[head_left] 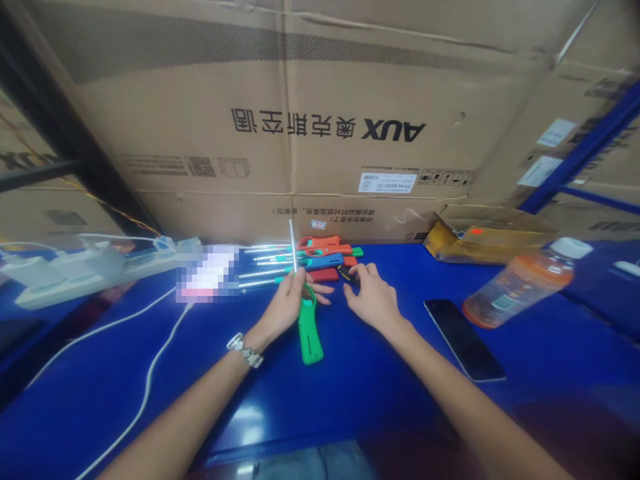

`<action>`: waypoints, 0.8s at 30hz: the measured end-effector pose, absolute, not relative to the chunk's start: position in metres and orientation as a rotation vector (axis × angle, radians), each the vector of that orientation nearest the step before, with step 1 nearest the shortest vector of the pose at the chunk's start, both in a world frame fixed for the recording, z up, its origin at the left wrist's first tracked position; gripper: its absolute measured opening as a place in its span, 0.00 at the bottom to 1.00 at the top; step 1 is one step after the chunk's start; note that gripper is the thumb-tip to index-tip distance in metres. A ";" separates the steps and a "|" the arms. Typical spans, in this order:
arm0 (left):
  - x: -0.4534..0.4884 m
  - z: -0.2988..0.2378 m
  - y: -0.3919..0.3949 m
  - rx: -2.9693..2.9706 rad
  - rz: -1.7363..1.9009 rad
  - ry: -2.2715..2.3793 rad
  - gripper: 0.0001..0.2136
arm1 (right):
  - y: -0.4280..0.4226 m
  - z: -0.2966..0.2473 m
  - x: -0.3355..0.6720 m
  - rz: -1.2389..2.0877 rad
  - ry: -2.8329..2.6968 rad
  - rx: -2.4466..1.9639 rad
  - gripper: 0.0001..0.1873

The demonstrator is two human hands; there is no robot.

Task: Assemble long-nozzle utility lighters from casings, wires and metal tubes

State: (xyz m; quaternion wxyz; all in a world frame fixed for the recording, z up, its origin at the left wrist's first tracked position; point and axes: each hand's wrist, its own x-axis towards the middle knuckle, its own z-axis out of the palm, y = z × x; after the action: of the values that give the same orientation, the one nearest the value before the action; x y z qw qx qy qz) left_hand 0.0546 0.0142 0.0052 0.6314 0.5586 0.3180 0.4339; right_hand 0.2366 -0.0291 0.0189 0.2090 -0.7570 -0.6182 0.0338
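Observation:
My left hand [291, 301], with a watch at the wrist, is closed round a green long-nozzle lighter [309, 328]. Its metal tube points up and away, and its green handle hangs toward me. My right hand [371, 297] rests on the blue table [380, 393] just to the right. Its fingers are curled and pinch a small dark object [346, 273] that I cannot make out. Right behind both hands lies a pile of lighters [320, 257] in orange, blue, green and red, with their metal tubes pointing left.
A black phone [463, 338] lies face up right of my right arm, with a tipped orange bottle [520, 283] beyond it. A power strip [90, 267] with chargers and white cables sits at the left. Large cardboard boxes [300, 113] wall off the back.

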 end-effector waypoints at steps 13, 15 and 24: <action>0.056 0.006 0.013 1.650 1.057 0.939 0.18 | -0.022 0.021 0.243 0.415 -1.515 -2.062 0.13; 0.051 0.006 0.012 1.758 1.095 1.059 0.16 | -0.027 0.020 0.236 0.605 -1.414 -1.874 0.12; 0.024 0.001 -0.004 1.482 1.222 1.260 0.15 | -0.041 0.015 0.182 1.129 -1.620 -1.292 0.18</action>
State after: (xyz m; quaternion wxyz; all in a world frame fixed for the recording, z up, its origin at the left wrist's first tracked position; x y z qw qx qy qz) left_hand 0.0238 -0.0038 0.0015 0.4097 0.5885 0.5004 0.4851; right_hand 0.1822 -0.0407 0.0149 0.3812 -0.5061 -0.6347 0.4423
